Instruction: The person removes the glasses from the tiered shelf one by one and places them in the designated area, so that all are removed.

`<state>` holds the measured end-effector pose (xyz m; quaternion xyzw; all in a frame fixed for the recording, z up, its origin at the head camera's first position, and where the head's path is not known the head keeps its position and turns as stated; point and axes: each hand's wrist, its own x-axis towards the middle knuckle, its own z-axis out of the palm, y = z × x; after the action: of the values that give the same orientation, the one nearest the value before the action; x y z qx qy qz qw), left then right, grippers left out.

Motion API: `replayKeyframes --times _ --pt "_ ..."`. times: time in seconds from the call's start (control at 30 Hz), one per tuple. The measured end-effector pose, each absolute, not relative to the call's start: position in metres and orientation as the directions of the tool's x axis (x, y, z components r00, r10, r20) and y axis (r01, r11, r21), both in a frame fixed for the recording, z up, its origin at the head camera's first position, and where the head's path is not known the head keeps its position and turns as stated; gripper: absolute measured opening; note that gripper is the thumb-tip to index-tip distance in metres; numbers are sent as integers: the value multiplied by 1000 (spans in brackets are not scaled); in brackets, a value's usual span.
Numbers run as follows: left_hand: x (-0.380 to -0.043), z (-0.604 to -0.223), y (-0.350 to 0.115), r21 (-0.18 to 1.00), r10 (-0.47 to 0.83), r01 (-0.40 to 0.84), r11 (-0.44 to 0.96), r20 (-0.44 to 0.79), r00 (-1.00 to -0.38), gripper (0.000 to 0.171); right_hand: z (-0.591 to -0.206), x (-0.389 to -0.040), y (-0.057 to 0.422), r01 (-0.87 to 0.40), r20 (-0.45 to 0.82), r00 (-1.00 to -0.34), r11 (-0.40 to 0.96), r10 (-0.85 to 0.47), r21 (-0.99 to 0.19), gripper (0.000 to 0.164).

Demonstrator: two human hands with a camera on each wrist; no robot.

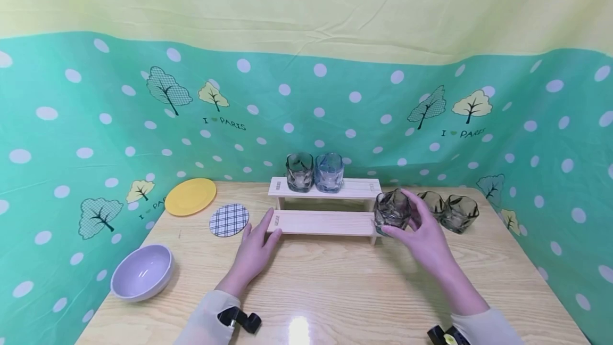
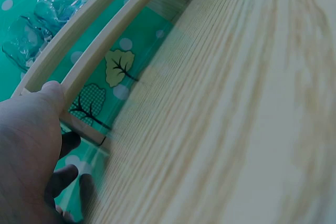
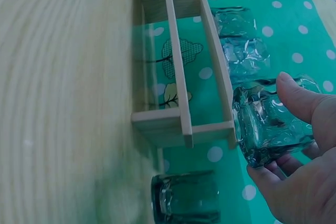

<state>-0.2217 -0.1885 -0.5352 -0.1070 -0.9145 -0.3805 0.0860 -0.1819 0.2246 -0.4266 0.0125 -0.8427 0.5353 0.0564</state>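
Tumblers of smoky glass (image 1: 461, 215) are standing beside right fingers (image 1: 421, 207) clamping another tumbler (image 1: 391, 207), parted left fingers (image 1: 263, 223) touching a pale wooden rack (image 1: 328, 222).

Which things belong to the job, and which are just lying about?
Likely in the job:
dark glass, held in the fingers of the right hand
stepped wooden shelf, left hand at its left end
second dark glass and bluish glass, both on the shelf
two more dark glasses, far right

Likely just lying about:
lilac bowl
yellow plate
checked coaster
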Motion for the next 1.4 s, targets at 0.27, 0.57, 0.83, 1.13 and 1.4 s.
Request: replayKeyframes --times 0.27,0.57,0.83,1.13,1.4 --pt "-222 -535 -188 677 130 261 688 238 -962 69 -432 -174 239 -50 85 -995 459 56 -887 118" --pt "-222 -533 -189 680 130 255 688 230 -964 69 -442 -169 256 -38 83 -994 497 69 -867 118" --pt "-221 -533 -189 684 128 246 687 219 -967 70 -451 -168 264 -33 71 -996 491 59 -871 120" --pt "-222 -534 -189 678 130 258 689 234 -963 69 -463 -170 266 -9 42 -997 482 57 -876 119" --pt "-221 -533 -188 681 127 251 688 228 -965 69 -475 -173 268 18 10 -998 485 55 -874 117"
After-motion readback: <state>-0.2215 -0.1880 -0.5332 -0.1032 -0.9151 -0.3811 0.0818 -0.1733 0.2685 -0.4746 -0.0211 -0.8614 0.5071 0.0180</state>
